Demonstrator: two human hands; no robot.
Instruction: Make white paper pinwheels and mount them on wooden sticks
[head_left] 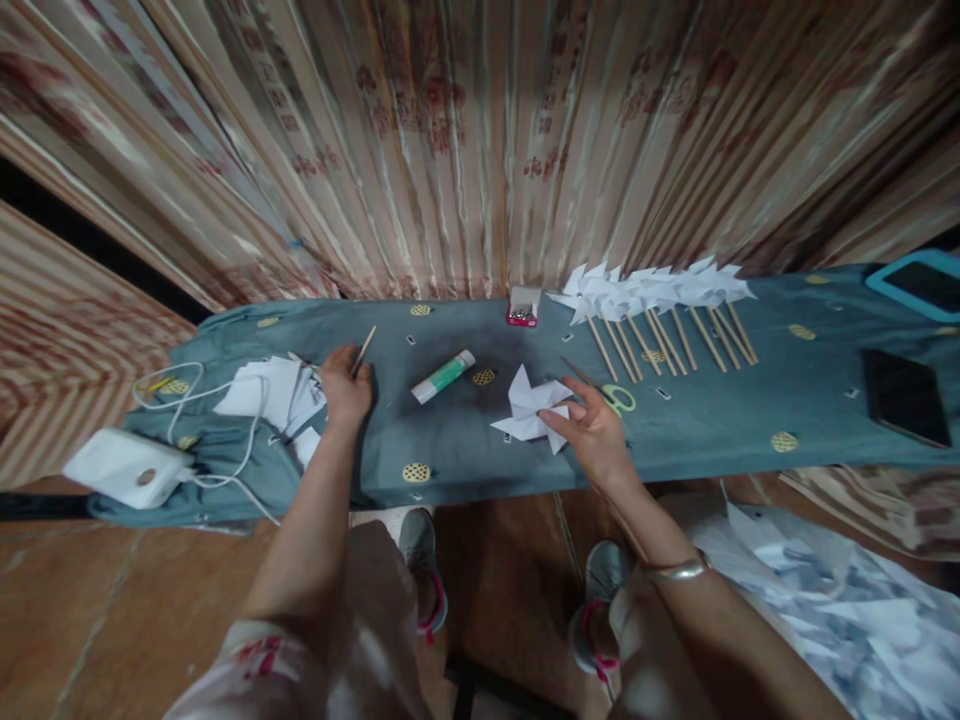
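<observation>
My left hand (345, 385) is closed around a thin wooden stick (365, 348) that points up and to the right, beside a loose stack of white paper squares (271, 392). My right hand (592, 425) pinches the right edge of a folded white paper pinwheel (530, 405) lying flat on the blue-grey cloth (465, 440). A glue stick (444, 377) with a green label lies between my two hands. Scissors with yellow-green handles (619, 399) rest just beyond my right hand.
A row of finished white pinwheels on wooden sticks (660, 310) lies at the back right. A small red box of pins (523, 306) sits at the back. A dark phone (904, 397), a teal tablet (919, 283), a white power bank (127, 468) with cables, and paper scraps (832, 600) surround the cloth.
</observation>
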